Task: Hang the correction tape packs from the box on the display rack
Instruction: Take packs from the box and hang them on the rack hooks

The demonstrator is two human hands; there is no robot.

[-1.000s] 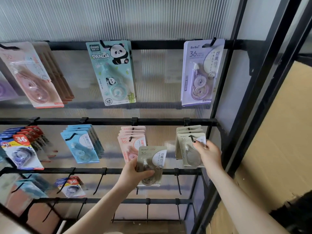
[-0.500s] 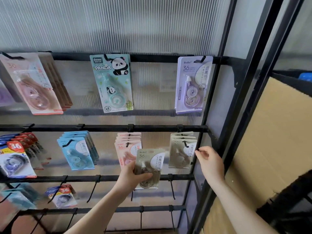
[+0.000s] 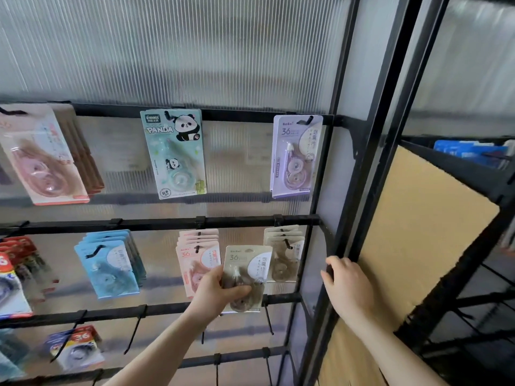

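Observation:
My left hand (image 3: 217, 293) grips a beige correction tape pack (image 3: 248, 263) by its lower half, holding it upright in front of the display rack (image 3: 156, 222). It sits between the pink packs (image 3: 195, 252) and the hung beige packs (image 3: 287, 254), just left of their hook. My right hand (image 3: 348, 285) is further right, beside the rack's black upright post (image 3: 359, 162). Its fingers are loosely curled near the side frame and it holds no pack. The box is not in view.
Blue packs (image 3: 108, 263) and red-labelled packs (image 3: 16, 263) hang further left on the same rail. A panda pack (image 3: 174, 154) and a purple pack (image 3: 296, 154) hang on the rail above. Bare hooks stick out of the rail below. A brown cardboard panel (image 3: 418, 232) stands to the right.
My right hand let go of the beige pack on the hook and moved right to the upright post. The view tilted upward; my left hand kept its pack.

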